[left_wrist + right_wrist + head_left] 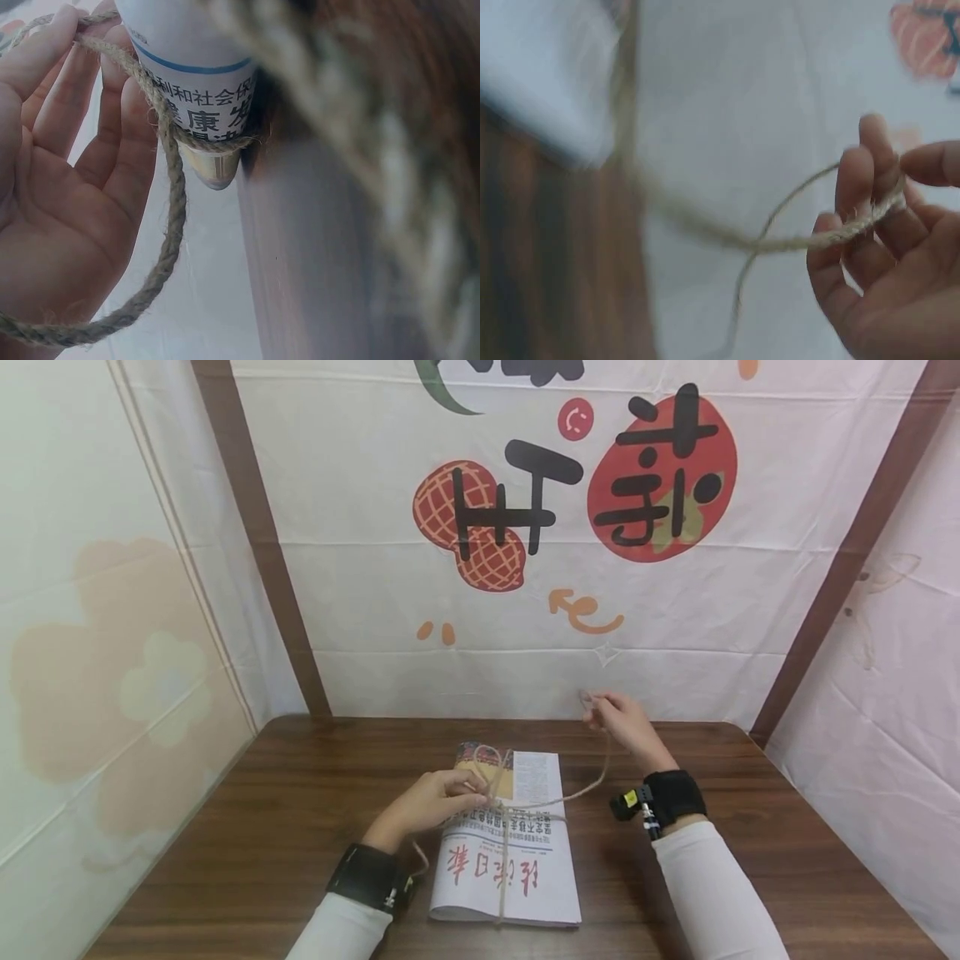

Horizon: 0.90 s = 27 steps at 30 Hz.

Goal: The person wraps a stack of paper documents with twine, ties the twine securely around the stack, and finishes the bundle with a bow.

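Observation:
A folded newspaper bundle [543, 893] lies on the table, with twine [502, 860] running along and across it. Near the crossing, my left hand [438, 800] pinches the twine between thumb and fingers, and a small loop [486, 758] rises there. The left wrist view shows the cord [177, 202] hanging in a curve below that hand [82, 172], beside the edge of the newspaper [199, 75]. Raised at the far right, my right hand [622, 724] pinches a length of twine that sags back to the bundle. In the right wrist view this twine [780, 245] crosses the fingers [855, 180].
The dark wood table [667, 860] stretches to both sides of the bundle. Behind it hangs a white printed cloth [390, 685], close to the right hand, with more cloth at the left and right sides. Each wrist wears a black camera band [675, 797].

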Tool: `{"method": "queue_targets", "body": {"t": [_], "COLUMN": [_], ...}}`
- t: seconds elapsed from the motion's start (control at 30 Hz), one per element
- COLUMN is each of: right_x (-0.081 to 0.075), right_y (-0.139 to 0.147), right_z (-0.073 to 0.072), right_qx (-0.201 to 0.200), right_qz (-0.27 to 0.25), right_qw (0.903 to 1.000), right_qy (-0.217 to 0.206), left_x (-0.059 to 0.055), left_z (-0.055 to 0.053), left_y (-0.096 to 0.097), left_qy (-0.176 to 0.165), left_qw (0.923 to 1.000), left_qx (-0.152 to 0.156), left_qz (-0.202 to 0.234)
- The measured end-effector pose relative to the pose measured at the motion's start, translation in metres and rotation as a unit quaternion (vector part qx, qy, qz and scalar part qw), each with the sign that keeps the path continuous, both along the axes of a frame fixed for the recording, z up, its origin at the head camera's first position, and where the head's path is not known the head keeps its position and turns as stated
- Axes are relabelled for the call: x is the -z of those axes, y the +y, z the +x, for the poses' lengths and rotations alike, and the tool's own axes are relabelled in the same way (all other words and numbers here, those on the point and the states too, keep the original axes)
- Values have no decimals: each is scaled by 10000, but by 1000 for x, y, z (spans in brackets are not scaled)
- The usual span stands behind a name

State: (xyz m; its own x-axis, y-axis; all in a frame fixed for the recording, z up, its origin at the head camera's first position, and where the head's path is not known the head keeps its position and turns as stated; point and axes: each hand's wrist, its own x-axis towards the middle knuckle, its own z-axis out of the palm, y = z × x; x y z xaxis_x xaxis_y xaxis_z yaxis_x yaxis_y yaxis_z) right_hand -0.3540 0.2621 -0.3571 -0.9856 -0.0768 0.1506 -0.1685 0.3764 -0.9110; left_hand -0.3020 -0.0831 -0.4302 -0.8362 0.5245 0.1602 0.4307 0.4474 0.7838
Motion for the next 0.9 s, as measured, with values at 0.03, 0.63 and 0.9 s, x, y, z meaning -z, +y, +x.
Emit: {"method": "queue_targets", "body": {"t": [0.03, 0.63, 0.9], "right_x": [-8, 47, 51], "right_y": [-9, -57, -32], "right_z": [0, 4, 9], "right_qx": [-232, -1597, -1395], "right_qz": [-114, 2020, 2705], "right_qw": [9996, 9655, 9520], "right_qy": [131, -387, -338], "left_x": [0, 1, 0], "left_z": [0, -1, 1], "left_y": [-1, -2, -1], "left_qy": [4, 175, 245], "left_qw": [10000, 9996, 9994], "left_qx": [-8, 221, 226], "left_qz": [0, -17, 36]}}
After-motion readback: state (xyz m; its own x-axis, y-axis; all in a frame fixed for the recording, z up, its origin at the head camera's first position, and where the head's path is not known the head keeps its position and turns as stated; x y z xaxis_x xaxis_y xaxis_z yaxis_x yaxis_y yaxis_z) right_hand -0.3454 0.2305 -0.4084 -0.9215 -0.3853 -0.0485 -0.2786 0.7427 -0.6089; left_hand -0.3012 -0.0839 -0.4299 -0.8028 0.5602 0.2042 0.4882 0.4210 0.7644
